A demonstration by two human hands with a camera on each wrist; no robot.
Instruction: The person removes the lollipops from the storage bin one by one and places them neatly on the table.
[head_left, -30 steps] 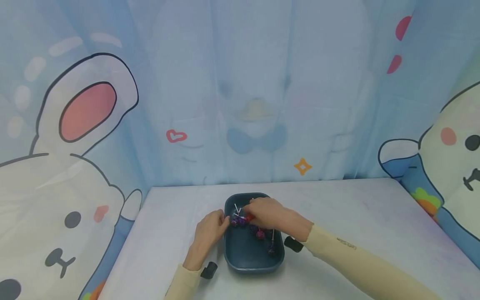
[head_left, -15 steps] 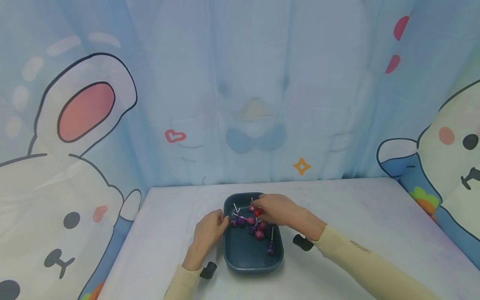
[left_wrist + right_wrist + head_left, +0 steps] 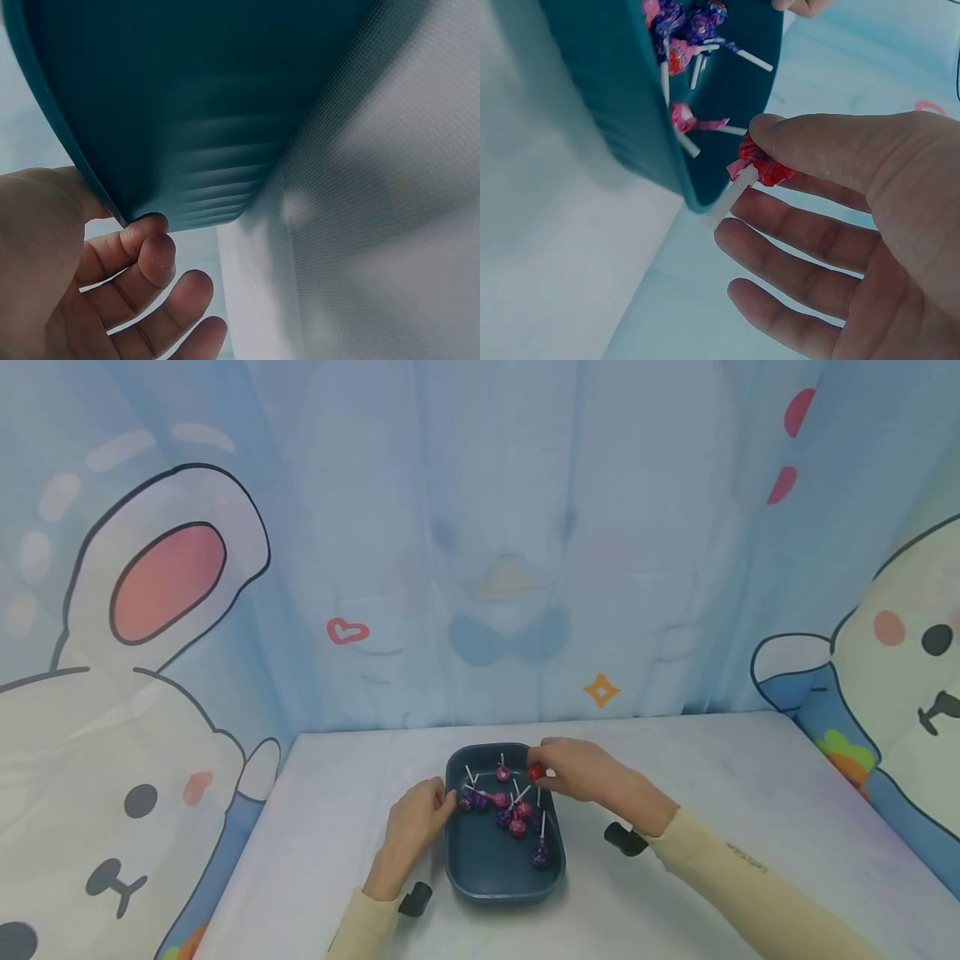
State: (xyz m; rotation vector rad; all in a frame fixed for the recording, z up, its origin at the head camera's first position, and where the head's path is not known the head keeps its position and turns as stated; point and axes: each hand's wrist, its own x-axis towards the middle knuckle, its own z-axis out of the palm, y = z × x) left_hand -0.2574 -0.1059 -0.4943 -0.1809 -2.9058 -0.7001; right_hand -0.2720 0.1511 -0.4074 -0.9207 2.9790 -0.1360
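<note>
lollipop (image 3: 775,175), red-wrapped, sits pinched in the right hand (image 3: 581,768); the left hand (image 3: 415,816) grips the tray rim (image 3: 504,897).

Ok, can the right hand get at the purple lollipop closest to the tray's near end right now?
Probably not: the right hand pinches a red lollipop. Once freed, it likely could; nothing lies over the purple lollipop.

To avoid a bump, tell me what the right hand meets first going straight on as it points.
The tray, likely; whether the right hand would clear its rim is unclear.
</note>
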